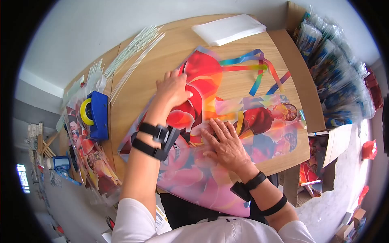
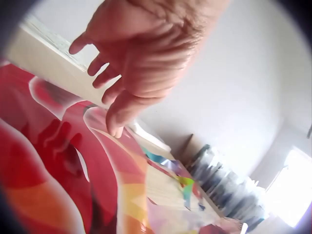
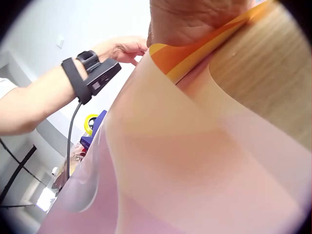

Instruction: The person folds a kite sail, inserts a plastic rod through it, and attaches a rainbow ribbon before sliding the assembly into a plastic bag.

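So, printed film (image 1: 202, 67): mid tabletop (image 1: 178, 36), near part hanging past the edge; looks light, floppy, glossy, probably slippery and quick to crease.
Left grip (image 1: 174, 88): fingers loosely extended over the red area, far left; holding nothing, contact unclear.
Right grip (image 1: 227, 148): fingers spread on the film, nothing pinched.
Curl: film bows up by the right grip; likely springy.
Hold points: opposite edges, light pinch, I'd say.
Ribbons (image 1: 239, 68): loose, far right; likely poor for pulling.
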Demonstrator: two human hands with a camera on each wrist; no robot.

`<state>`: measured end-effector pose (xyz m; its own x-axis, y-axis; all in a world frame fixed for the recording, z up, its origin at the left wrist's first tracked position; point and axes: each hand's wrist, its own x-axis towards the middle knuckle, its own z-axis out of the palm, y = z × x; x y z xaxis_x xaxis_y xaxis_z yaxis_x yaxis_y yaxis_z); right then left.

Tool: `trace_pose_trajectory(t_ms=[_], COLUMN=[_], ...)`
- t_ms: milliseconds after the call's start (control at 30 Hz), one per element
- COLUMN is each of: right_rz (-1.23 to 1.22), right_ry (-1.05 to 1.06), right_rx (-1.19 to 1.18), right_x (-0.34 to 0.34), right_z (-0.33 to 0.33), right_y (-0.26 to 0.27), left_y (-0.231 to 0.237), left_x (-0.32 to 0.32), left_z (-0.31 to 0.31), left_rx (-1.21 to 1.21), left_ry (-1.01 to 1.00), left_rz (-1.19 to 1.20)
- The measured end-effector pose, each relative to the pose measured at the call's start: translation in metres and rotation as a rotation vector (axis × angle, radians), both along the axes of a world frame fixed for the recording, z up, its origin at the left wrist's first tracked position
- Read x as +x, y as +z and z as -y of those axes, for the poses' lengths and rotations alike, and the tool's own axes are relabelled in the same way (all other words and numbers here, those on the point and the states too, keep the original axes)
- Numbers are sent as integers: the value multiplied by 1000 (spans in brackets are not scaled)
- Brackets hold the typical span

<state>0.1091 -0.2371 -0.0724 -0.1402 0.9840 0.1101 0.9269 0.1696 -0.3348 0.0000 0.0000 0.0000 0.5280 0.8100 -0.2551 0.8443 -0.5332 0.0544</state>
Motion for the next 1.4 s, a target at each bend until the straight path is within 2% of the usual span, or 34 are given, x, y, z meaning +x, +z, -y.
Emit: trace_pose_trajectory(t_ms=[67,100,167,200,233,300,467,533,567,633,867,967,1033,1067,1133,1167,1233,1267,1333,1400], right_rz=[11,-36,-19,-13,-22,-29,-54,-54,-61,-76,-100,-89,-104,-105,-118,-118,-145,-143,-141,-144], right_ry=[-1,-5,2,-1,-6,-1,-7,5,-2,5,6,11,12,11,10,8,2,-1,2,-1], right_rx=[-11,7,-9,-6,-5,-23,-29,-34,-33,-39,-38,-57,-53,-55,-57,-60,-40,-41,-45,-48], right_x=[-5,-5,2,4,4,4,6,8,8,8,9,10,10,10,10,10,10,11,10,10], right_z=[2,-4,-2,-2,-2,-2,-2,-1,-1,-1,-2,-2,-2,-3,-3,-3,-3,-3,-3,-3], right_y=[4,2,3,1,-1,-2,-1,-1,-2,-3,-1,-2,-3,-3,-3,-3,-4,-4,-4,-3], left_y=[-11,-15,-37,-45,-50,-52,-51,-50,-52,-51,-64,-68,-59,-55,-47,-47,-49,-52,-57,-59], left_x=[7,12,21,21,18,18,32,33,33,30,47,64,82,91,114,122,137,144,153,160], left_z=[-24,-37,-52,-59,-68,-82,-94,-99,-98,-91,-88,-100,-103,-100,-89,-89,-93,-94,-92,-87], left_rx=[-41,-20,33,79,81,-93,110,-43,-42,34,352,289,66,63,15,11,-259,-261,-411,-408], left_ry=[157,153,339,334,327,315,295,353,346,218,10,34,-141,-141,-285,-286,-166,-169,-125,-99], left_rz=[98,53,100,223,215,283,133,371,364,603,414,490,569,569,508,509,523,524,581,563])
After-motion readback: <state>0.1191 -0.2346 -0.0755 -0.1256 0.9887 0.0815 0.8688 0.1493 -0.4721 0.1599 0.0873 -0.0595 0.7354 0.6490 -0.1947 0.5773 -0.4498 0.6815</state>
